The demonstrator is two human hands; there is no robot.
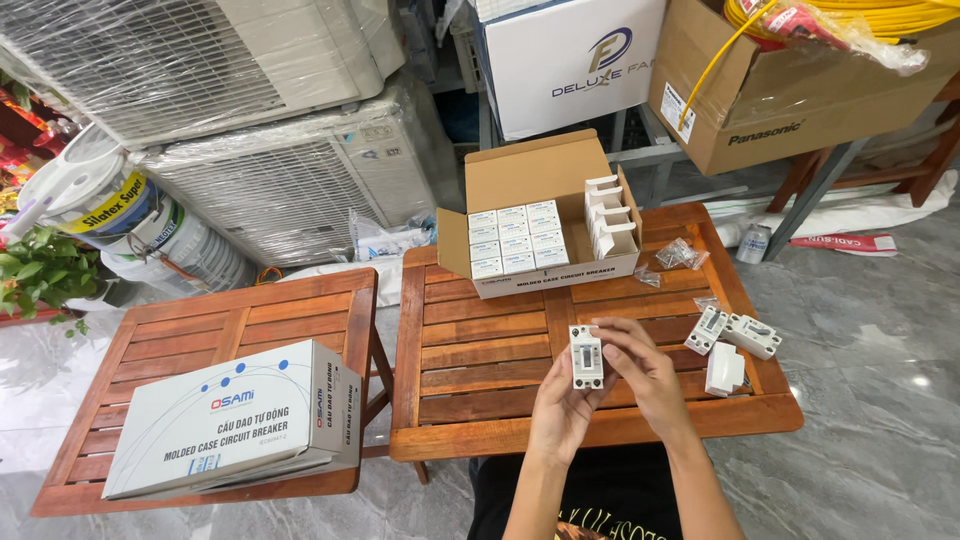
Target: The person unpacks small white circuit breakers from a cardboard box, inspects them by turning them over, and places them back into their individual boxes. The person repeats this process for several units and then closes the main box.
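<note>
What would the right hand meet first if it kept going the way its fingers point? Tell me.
The right hand points up-left at the white circuit breaker it already touches; beyond that, probably the open cardboard box, though depth is unclear.

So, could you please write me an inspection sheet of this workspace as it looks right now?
Surface: wooden slatted table, with a second slatted table beside it.
Job's things: a white circuit breaker held upright over the table; open cardboard carton with rows of small white boxes.
Clutter: two loose breakers, a small open white box, clear plastic bags, a flat grey box on the second table.
Grips: left hand and right hand both hold the breaker by its sides.
Cables: yellow cable coil in a carton on the shelf.
Surroundings: wrapped air-conditioner units, paint bucket, potted plant, tiled floor.
</note>
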